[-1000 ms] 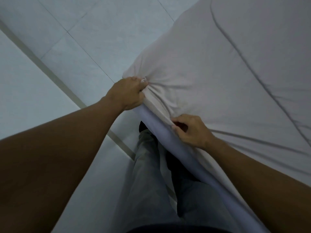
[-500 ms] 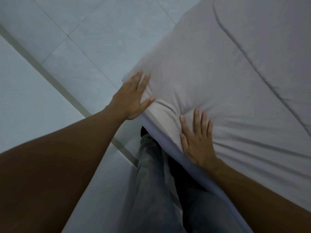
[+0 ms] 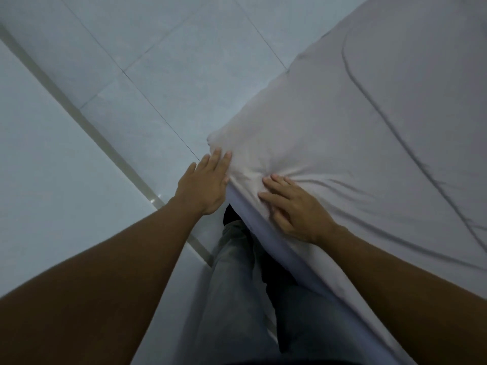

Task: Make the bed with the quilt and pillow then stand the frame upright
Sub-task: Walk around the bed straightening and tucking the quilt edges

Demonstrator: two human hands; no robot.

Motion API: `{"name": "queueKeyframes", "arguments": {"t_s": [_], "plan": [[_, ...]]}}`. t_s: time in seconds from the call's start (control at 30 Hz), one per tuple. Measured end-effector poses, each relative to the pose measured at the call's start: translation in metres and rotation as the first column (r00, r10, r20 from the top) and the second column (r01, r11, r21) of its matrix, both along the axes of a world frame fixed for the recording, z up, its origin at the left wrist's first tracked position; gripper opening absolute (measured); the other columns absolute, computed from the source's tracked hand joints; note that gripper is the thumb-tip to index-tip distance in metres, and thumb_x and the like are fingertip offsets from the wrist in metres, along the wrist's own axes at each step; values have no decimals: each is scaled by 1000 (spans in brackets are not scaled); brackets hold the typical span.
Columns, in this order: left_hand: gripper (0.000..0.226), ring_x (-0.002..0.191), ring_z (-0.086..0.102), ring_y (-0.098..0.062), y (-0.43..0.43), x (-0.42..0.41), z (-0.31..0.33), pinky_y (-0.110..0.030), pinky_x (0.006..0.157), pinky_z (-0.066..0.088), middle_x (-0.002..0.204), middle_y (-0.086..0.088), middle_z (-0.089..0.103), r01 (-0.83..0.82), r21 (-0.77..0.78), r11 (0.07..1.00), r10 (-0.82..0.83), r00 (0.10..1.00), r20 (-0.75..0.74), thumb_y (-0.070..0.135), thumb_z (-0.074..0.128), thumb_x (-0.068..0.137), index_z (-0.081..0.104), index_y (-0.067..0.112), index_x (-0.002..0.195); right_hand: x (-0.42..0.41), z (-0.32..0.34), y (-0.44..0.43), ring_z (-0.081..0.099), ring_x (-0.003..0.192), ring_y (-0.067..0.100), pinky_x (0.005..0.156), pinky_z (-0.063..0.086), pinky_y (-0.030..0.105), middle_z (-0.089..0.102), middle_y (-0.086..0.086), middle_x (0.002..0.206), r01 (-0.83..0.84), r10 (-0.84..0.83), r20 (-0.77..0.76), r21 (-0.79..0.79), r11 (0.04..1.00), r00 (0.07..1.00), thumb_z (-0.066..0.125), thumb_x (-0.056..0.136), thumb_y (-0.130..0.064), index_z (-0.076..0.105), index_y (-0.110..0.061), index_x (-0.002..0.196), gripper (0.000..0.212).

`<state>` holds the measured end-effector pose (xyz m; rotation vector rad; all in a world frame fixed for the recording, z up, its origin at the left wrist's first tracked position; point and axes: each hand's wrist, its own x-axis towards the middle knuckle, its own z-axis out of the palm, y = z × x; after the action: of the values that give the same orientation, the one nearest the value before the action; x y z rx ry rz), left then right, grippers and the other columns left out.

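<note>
A pale grey-white quilt (image 3: pixel 342 122) covers the bed and fills the right side of the view, with long creases running across it. Its corner hangs over the bed's near edge. My left hand (image 3: pixel 204 185) lies flat with spread fingers against the side of that corner, fingertips touching the fabric. My right hand (image 3: pixel 292 206) presses palm down on top of the quilt just inside the edge, fingers apart, with wrinkles fanning out from it. Neither hand grips anything. No pillow or frame is in view.
Light tiled floor (image 3: pixel 147 75) spreads to the left of the bed, crossed by a pale strip (image 3: pixel 79 119). My legs in grey trousers (image 3: pixel 237 299) stand tight against the bed's edge.
A second ago both hands pinched the quilt's edge; they let go and went flat. Since half a second ago the right hand has slid closer to the corner and the left one.
</note>
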<state>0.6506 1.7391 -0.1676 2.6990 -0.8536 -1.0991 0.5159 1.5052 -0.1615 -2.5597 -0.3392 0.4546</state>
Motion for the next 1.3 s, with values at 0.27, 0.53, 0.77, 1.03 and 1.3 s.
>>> {"name": "queueKeyframes", "arguments": {"t_s": [0.27,0.53,0.77,1.03,1.3], "plan": [[46,129,51,-27,18,-3,61,-42,106,41,148,-2,49,-156,55,986,161,981,-104,34,37,102,41,25,147,21,57,10,69,90,24,77,56,33,73,3,108,339,-335,-50,116,934,941,46,87,-22,71,-13,112,37],[33,103,65,-23,-20,12,152,-33,83,50,121,0,68,-274,-108,956,280,959,39,34,41,100,61,30,126,16,126,-29,71,82,12,77,59,37,75,-7,102,496,-490,-94,74,865,867,52,82,-27,73,-22,106,32],[53,88,65,-20,-59,68,202,-36,80,53,103,0,72,-213,-249,945,204,977,-62,58,25,101,65,24,110,51,174,-44,69,85,11,82,59,35,74,-3,108,593,-580,-160,51,803,799,62,87,-20,72,-18,113,28],[66,92,66,-22,-65,204,224,-43,84,54,100,-1,72,-179,-301,937,145,981,-133,66,19,96,65,19,108,147,201,-28,68,80,10,75,54,20,74,-3,100,874,-859,-164,58,483,486,60,91,-10,74,-17,109,24],[47,96,64,-19,-64,325,232,-40,87,53,100,5,70,-55,-310,949,-22,971,-237,58,33,99,66,26,109,234,207,11,68,86,11,82,56,23,75,-4,102,971,-941,-240,58,233,240,57,93,-10,75,-20,107,25]]}}
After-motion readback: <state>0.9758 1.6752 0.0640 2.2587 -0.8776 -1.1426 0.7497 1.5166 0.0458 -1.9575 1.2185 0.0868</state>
